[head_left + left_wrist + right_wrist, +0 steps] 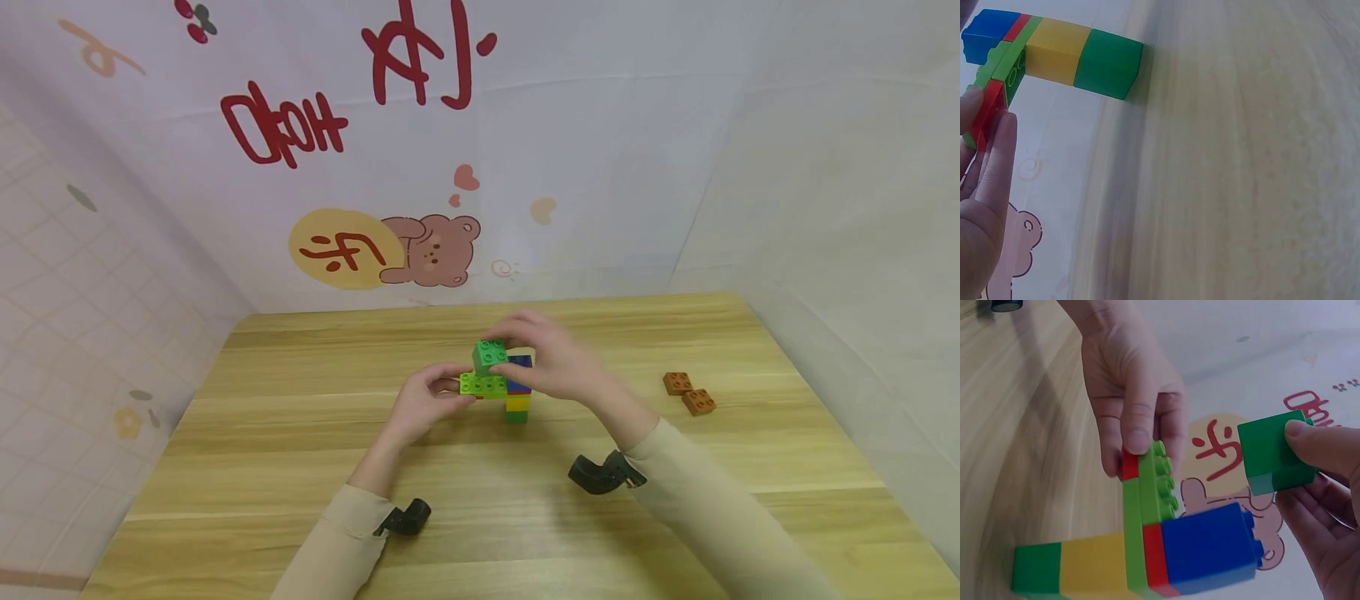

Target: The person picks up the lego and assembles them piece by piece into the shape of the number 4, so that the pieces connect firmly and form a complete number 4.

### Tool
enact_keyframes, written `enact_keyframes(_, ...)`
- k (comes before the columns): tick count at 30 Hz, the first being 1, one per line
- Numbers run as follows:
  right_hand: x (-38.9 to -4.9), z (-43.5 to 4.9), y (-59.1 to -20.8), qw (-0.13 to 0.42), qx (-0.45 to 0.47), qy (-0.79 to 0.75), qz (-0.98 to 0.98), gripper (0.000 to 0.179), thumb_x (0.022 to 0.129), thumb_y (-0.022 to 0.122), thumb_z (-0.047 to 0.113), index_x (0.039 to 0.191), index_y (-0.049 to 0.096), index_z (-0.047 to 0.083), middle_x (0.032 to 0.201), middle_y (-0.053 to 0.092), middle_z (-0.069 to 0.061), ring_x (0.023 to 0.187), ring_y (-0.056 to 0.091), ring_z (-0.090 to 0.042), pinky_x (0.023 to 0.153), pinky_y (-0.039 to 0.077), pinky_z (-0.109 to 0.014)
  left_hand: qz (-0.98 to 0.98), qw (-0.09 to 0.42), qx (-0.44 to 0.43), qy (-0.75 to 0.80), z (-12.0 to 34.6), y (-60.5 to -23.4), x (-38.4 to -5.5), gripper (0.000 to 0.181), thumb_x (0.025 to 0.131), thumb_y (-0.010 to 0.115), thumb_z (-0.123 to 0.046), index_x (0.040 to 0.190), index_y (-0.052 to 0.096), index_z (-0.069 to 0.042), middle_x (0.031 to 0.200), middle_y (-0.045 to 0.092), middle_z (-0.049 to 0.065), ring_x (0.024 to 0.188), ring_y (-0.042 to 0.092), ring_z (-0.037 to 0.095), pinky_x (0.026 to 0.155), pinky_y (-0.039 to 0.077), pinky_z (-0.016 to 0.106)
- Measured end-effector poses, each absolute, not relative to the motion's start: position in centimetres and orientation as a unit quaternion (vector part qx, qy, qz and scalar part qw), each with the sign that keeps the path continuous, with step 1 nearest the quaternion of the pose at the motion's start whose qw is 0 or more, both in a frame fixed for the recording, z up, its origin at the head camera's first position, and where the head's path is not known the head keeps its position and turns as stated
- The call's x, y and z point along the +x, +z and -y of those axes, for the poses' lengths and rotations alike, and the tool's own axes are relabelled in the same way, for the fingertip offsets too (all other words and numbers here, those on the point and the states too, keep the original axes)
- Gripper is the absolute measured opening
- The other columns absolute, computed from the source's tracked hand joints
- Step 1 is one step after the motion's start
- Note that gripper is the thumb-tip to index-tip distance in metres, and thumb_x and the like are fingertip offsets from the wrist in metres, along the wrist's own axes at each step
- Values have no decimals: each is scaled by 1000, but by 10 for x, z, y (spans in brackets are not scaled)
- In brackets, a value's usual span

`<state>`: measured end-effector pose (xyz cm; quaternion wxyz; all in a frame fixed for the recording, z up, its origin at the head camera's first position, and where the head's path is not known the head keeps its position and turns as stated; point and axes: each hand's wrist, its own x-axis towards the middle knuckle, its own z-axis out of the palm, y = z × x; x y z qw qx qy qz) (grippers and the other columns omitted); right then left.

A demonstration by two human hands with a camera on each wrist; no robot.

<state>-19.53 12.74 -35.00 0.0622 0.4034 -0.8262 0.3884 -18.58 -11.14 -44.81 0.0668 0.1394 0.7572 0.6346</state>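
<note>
A toy-brick tower stands on the table: green brick (1109,64) at the bottom, then yellow brick (1057,51), a light green plate, a thin red piece (1155,555) and a blue brick (1210,547) on top. Light green plates (480,384) reach out leftward from it, with another red piece (990,112) under their far end. My left hand (423,404) pinches that end between thumb and fingers. Above the plates' studs, my right hand (551,358) holds a separate green brick (1272,453) by its sides, thumb on one face.
Two brown bricks (699,402) lie close together on the right side of the wooden table (300,467). A printed white cloth (600,142) rises behind the table and along both sides. Black wrist mounts (600,473) stick out from both sleeves over the tabletop.
</note>
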Motion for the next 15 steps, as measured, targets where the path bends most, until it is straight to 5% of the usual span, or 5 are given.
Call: enact_keyframes(15,-207,-102,-367,69,403,302,861,38,82,84,24,115,73,12,112,66,-2,103,61,-18,87,52,-32,-735,69,161,655,111,-450,-187,42,84,75,4,124,63,5,116,65,19,99,65,30,78,57,27)
